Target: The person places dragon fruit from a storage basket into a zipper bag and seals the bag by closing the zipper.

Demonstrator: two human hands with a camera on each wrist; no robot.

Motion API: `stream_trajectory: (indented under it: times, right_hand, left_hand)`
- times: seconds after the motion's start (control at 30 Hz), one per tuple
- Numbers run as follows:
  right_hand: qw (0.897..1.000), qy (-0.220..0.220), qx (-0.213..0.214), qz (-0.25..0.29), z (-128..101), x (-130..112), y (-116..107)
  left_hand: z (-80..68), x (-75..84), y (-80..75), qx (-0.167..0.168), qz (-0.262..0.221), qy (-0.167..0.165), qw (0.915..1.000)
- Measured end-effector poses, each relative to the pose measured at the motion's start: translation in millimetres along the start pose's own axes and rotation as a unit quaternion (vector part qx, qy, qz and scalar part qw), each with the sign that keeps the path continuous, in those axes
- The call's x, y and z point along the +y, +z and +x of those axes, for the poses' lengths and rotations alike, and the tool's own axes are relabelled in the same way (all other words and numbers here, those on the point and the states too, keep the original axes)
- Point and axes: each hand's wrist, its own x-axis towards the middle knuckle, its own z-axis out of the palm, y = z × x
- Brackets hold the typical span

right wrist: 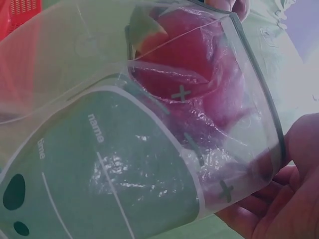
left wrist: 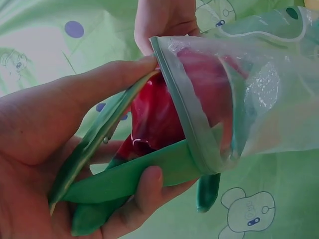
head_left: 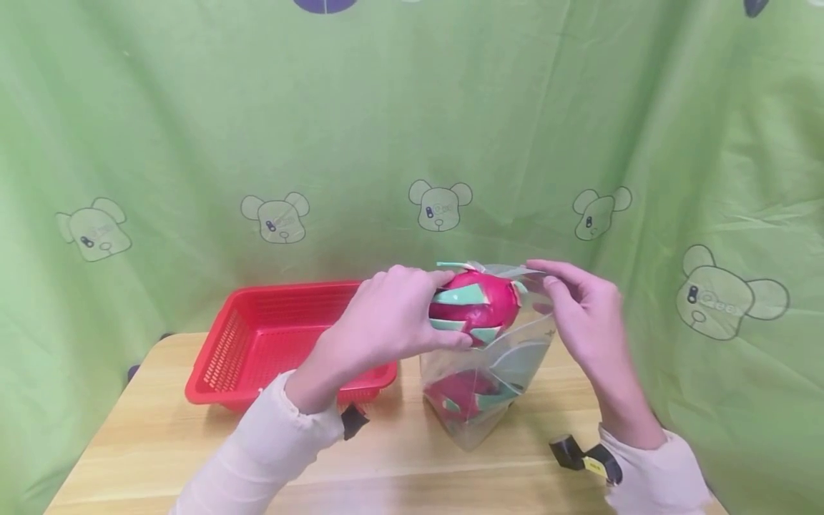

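Halfway into crinkly clear bag (head_left: 489, 372): scaly dragonfruit (head_left: 475, 306)

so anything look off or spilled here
Nothing spilled or damaged. The left hand holds a dragon fruit halfway into the mouth of the clear zip bag, which the right hand holds open; another dragon fruit already sits inside. The red basket stands level.

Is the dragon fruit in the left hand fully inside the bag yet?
Not yet. The dragon fruit sits in the bag's open mouth, half in, gripped by the left hand; the right hand pinches the rim.
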Motion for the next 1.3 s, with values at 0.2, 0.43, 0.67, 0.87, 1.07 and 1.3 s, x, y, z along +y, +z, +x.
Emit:
stream_trajectory:
  times: [0.2,0.43,0.67,0.87,1.07,1.3]
  right_hand:
    - [1.000,0.000,0.007,-0.004,0.7,0.3,-0.5]
    - [0.999,0.004,0.009,-0.053,2.8,-1.0,-1.9]
    - [0.998,-0.004,0.007,-0.062,4.2,-1.5,-3.8]
    - [0.999,-0.003,-0.002,-0.048,5.3,-2.4,-7.0]
    - [0.999,0.003,0.001,-0.044,4.2,-3.8,-6.1]
    - [0.999,-0.010,-0.009,-0.043,2.1,-2.2,-4.3]
  left_hand:
    - [-5.3,3.5,-1.7,-0.004,0.011,0.020,0.9997]
    - [-12.3,10.0,-8.4,0.016,0.014,0.043,0.9989]
    - [-8.5,11.7,-7.2,-0.017,-0.029,0.047,0.9983]
    - [-5.7,9.3,-5.7,-0.014,-0.008,0.028,0.9995]
    - [2.7,8.8,1.8,0.006,0.037,0.005,0.9993]
    - [6.9,13.3,6.0,0.047,0.137,-0.029,0.9890]
